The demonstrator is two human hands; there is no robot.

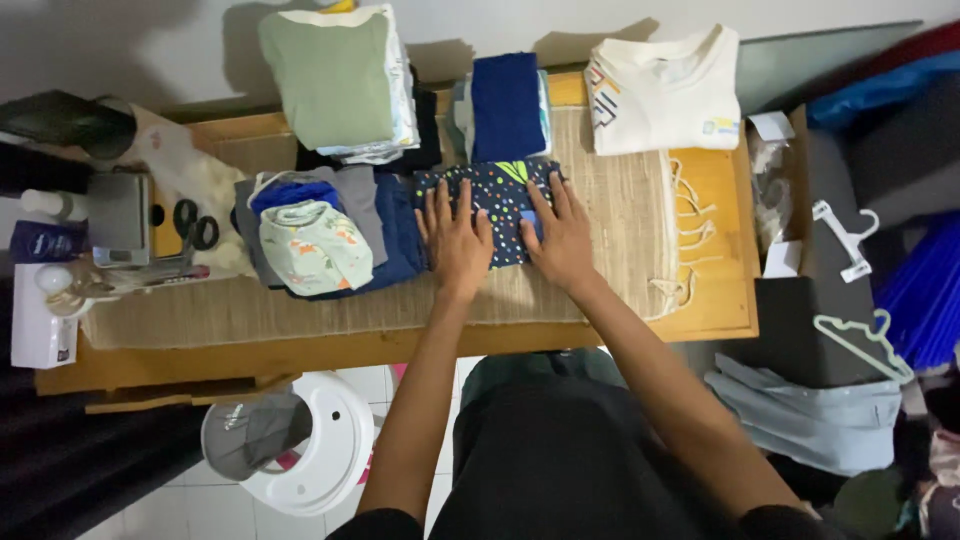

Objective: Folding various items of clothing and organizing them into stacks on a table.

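Head view: both hands flat on dotted garment

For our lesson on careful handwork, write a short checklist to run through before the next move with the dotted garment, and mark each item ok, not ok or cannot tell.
1. Both hands flat on the dotted garment: ok; left hand and right hand press on it with fingers spread.
2. Garment lies on the woven mat: ok.
3. Garment folded evenly underneath: cannot tell, the hands cover much of it.
4. Free mat space to the right: ok.
5. Apart from the pile of clothes on the left: not ok, its edge meets the dark blue cloth.
6. Scissors away from the hands: ok.
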